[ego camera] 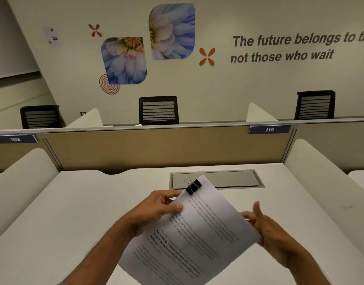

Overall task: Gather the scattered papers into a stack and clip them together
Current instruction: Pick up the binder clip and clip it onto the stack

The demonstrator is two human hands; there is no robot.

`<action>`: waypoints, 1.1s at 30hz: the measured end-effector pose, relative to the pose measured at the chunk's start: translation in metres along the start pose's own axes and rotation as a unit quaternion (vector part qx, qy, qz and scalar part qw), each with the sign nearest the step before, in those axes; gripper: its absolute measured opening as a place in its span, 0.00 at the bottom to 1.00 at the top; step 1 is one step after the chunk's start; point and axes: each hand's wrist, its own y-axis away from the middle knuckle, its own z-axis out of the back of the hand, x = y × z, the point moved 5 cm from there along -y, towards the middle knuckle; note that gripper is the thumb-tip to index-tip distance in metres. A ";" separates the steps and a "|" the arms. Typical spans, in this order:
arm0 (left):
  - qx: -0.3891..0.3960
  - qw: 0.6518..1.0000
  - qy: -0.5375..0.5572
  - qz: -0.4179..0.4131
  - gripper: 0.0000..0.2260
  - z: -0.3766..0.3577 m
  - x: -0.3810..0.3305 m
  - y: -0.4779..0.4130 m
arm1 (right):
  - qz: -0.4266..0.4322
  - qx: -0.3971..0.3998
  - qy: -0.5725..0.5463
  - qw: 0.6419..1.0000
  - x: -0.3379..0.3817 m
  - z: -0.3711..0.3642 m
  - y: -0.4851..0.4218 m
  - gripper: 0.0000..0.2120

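Observation:
A stack of printed white papers (197, 233) is held tilted above the white desk (74, 212). A black binder clip (193, 187) with silver wire handles grips the stack's far top corner. My left hand (156, 208) pinches the stack's left edge just below the clip, thumb on top. My right hand (265, 223) is at the stack's right edge, fingers behind the sheets and thumb raised off them.
A grey cable hatch (238, 179) is set into the desk behind the papers. White side dividers (22, 182) flank the desk, with a tan partition (146, 149) at the back. Black chairs (158, 111) stand beyond it.

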 end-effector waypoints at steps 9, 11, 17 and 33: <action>-0.098 0.983 0.153 -0.017 0.16 -0.024 0.025 -0.033 | -0.088 -0.015 -0.183 0.979 -0.077 -0.005 0.020 0.37; -0.122 0.976 0.181 -0.016 0.16 -0.034 0.031 -0.043 | -0.084 -0.024 -0.148 0.985 -0.085 -0.007 0.026 0.26; -0.177 0.962 0.207 0.018 0.12 -0.077 0.056 -0.077 | -0.055 -0.181 -0.020 0.982 -0.103 0.019 0.039 0.24; -0.076 0.973 0.141 0.164 0.13 -0.211 0.133 -0.171 | -0.044 -0.329 0.129 0.934 -0.117 0.204 0.006 0.12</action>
